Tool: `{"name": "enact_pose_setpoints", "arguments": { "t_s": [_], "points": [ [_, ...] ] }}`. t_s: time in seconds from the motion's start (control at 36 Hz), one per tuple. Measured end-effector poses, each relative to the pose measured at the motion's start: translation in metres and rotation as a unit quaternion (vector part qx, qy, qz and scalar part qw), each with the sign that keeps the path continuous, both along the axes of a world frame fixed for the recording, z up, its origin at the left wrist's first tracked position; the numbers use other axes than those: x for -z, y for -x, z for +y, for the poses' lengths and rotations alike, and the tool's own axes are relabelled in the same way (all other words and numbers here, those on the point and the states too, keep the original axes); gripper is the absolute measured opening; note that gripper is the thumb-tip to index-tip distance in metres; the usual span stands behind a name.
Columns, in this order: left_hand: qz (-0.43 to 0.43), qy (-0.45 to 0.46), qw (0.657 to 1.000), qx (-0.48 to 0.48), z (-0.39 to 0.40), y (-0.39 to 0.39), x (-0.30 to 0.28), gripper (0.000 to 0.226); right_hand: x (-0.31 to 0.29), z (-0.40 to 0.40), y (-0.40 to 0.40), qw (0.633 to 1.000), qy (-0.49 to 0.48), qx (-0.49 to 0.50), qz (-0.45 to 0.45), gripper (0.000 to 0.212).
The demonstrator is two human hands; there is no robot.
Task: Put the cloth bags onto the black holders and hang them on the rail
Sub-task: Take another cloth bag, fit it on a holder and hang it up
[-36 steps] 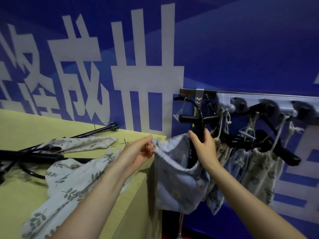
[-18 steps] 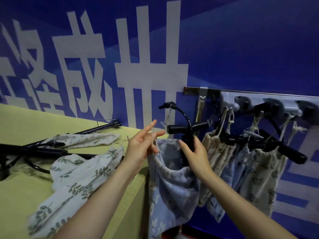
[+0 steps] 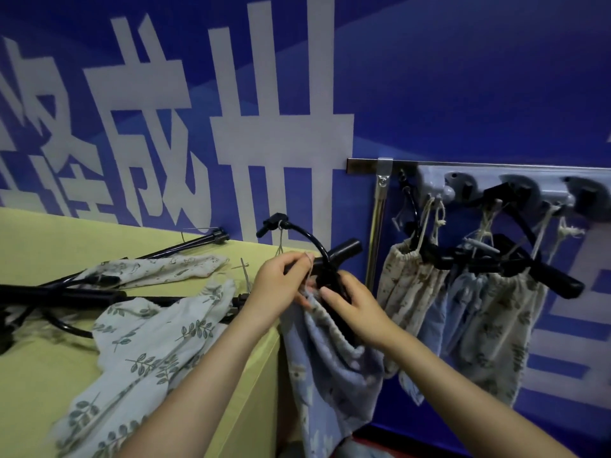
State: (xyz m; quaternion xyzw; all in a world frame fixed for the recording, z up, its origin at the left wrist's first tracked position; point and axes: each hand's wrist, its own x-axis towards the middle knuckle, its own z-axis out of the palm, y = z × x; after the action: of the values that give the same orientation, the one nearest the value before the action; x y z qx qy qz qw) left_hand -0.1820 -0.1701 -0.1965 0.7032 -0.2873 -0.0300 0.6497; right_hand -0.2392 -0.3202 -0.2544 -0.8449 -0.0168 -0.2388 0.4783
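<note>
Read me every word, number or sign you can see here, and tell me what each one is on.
"成": big white character on the blue wall.
Right of it, a white character like "世", its foot hidden by the table: unsure.
Leftmost white characters: cut by the frame edge, unreadable.
White strokes behind the hung cloth bags: partial, unreadable.
Bags and black holders: no text seen.

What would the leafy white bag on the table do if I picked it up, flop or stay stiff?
Probably flop: the leafy bag lies rumpled and folded flat on the table, and one end droops over the edge. It is likely light, since it looks like thin cloth. It should not roll or slide much, because soft fabric tends to stay put.
</note>
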Motion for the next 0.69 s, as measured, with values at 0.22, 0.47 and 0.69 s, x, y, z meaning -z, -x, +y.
{"name": "enact_pose_setpoints", "arguments": {
  "t_s": [0.22,0.47,0.69],
  "points": [
    [0.153,0.115,0.98,-0.053,0.004,-0.011,0.007,0.022,0.012,-0.016,0.002,0.986,-0.139,-0.03,0.083,0.034],
    [0.138,0.147,0.975,-0.09,0.005,-0.012,0.008,0.02,0.031,-0.025,0.016,0.965,-0.091,0.104,0.224,0.052],
    [0.127,0.137,0.977,-0.105,0.008,-0.013,0.01,0.022,0.04,-0.037,0.034,0.97,-0.089,0.157,0.165,0.028]
  ]
}}
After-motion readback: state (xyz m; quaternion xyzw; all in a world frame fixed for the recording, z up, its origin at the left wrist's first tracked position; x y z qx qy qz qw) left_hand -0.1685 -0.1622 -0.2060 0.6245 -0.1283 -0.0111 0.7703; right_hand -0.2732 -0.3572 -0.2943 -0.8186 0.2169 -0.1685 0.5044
